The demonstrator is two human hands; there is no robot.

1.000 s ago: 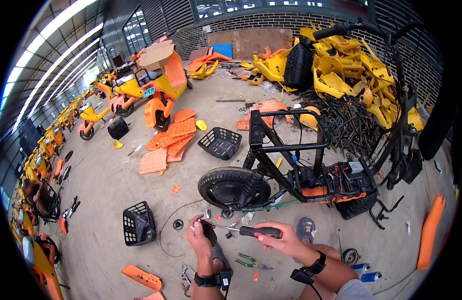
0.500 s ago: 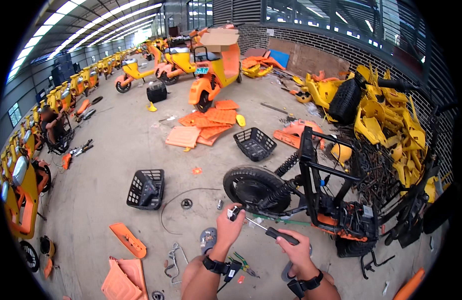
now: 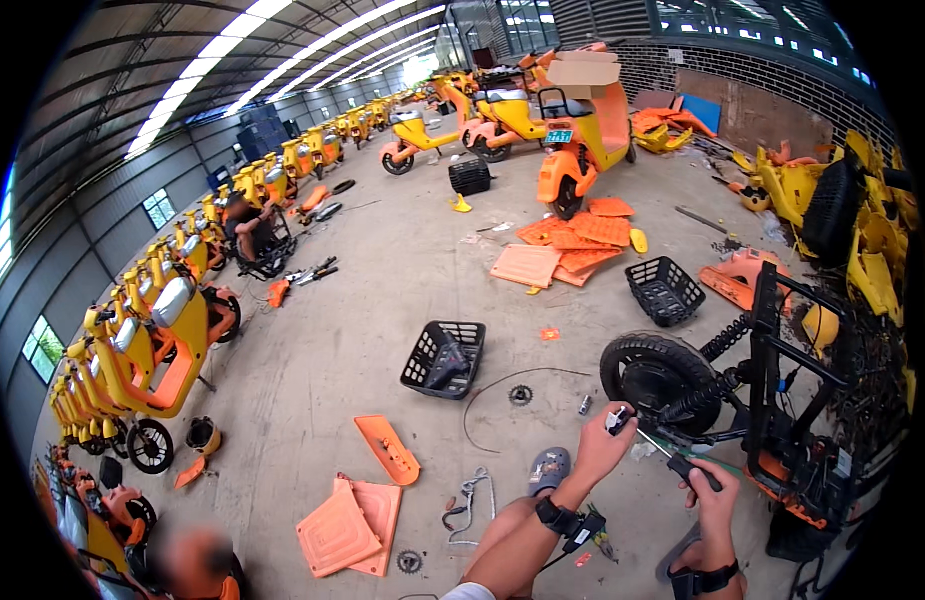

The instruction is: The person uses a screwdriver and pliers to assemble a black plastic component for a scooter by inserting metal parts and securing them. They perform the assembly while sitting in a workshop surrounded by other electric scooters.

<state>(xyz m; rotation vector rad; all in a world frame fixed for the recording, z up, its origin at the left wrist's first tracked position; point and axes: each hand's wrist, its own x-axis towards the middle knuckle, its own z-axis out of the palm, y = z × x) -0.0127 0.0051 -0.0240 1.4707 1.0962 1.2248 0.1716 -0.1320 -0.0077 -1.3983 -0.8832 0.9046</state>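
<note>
My left hand (image 3: 601, 447) is closed around the metal tip end of a long tool (image 3: 663, 452), close to the black rear wheel (image 3: 659, 378) of a stripped scooter frame (image 3: 783, 400). My right hand (image 3: 716, 497) grips the tool's black handle lower right. The tool's shaft runs between both hands, just below the wheel hub. Each wrist wears a black strap. My foot in a grey clog (image 3: 549, 469) rests on the concrete.
Two black baskets (image 3: 444, 358) (image 3: 665, 290) sit on the floor, with orange panels (image 3: 351, 510) (image 3: 568, 245), a sprocket (image 3: 521, 395) and a loose cable (image 3: 503, 385). Yellow and orange scooters (image 3: 153, 350) line the left. A yellow parts pile (image 3: 863, 230) is right. Another person (image 3: 188, 560) is bottom left.
My view has swung left, shifting the wheel and frame toward the right edge. Both hands stay on the tool near the wheel, now lower right in view.
</note>
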